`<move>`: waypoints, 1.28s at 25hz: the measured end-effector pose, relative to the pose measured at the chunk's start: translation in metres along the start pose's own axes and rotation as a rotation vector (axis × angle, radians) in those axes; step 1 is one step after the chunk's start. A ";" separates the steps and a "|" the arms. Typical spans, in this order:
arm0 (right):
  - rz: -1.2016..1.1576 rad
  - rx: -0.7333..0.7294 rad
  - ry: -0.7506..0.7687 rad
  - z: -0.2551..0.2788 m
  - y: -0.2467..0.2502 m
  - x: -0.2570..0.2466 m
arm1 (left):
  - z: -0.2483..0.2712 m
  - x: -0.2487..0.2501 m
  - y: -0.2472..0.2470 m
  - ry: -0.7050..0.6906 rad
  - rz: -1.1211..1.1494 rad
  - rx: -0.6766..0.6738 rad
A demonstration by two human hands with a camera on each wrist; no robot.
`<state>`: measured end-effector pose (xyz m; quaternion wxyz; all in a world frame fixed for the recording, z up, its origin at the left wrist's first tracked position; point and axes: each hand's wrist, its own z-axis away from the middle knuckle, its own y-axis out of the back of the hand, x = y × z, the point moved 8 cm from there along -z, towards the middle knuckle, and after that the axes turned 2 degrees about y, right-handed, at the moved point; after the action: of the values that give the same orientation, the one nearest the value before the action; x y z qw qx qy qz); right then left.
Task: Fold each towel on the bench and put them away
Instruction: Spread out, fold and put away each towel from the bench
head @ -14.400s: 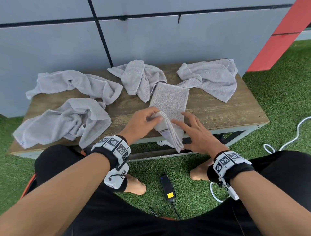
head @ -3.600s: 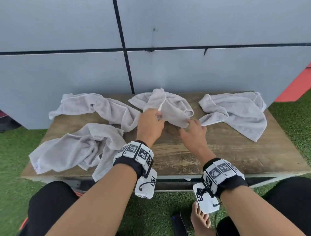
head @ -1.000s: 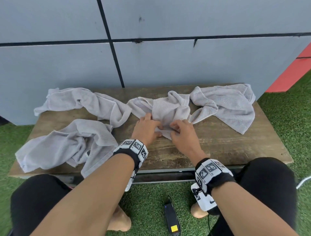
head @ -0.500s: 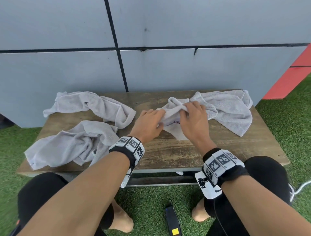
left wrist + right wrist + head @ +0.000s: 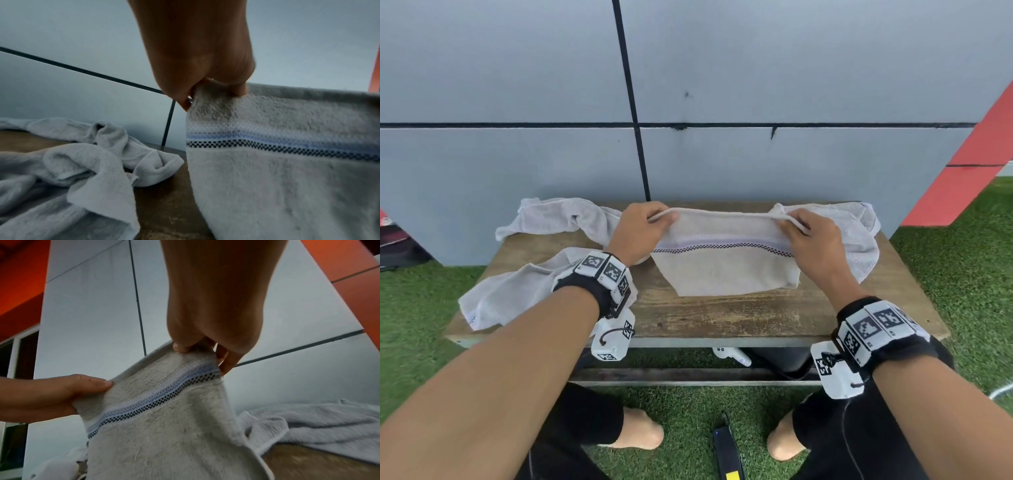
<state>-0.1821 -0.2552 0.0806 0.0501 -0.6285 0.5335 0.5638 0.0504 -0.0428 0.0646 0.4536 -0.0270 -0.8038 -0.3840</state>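
Note:
A grey towel (image 5: 726, 260) with a blue and black checked stripe hangs stretched between my hands above the wooden bench (image 5: 722, 315). My left hand (image 5: 643, 222) pinches its top left corner, and my right hand (image 5: 801, 229) pinches the top right corner. In the left wrist view the left hand (image 5: 213, 91) grips the towel (image 5: 287, 178) at the hem. The right wrist view shows the right hand (image 5: 197, 348) gripping the same towel (image 5: 164, 426), whose lower part drapes down to the bench.
Three crumpled grey towels lie on the bench: one at the back left (image 5: 558, 219), one at the front left (image 5: 517, 291), one at the right (image 5: 859, 240). A grey wall (image 5: 688, 102) stands behind. A black device (image 5: 726, 455) lies on the grass between my feet.
My hands have moved apart and lifted, spreading the bunched middle towel out flat between them so that its stripe shows.

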 end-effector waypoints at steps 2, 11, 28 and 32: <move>-0.062 -0.113 -0.089 0.010 -0.008 0.010 | 0.009 0.001 -0.004 0.047 0.013 -0.097; 0.289 -0.435 -0.281 0.035 -0.043 0.093 | 0.038 -0.015 -0.072 0.132 -0.286 -0.626; 0.078 -0.492 -0.176 0.003 -0.113 0.082 | -0.012 -0.009 -0.125 0.077 -0.285 -0.685; 0.101 -0.521 -0.150 0.005 -0.133 0.082 | 0.002 -0.023 -0.142 0.119 -0.309 -0.756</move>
<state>-0.1059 -0.2458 -0.0551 -0.1022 -0.5492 0.3961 0.7287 0.0071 -0.1347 -0.0378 0.3943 -0.0486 -0.5731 -0.7167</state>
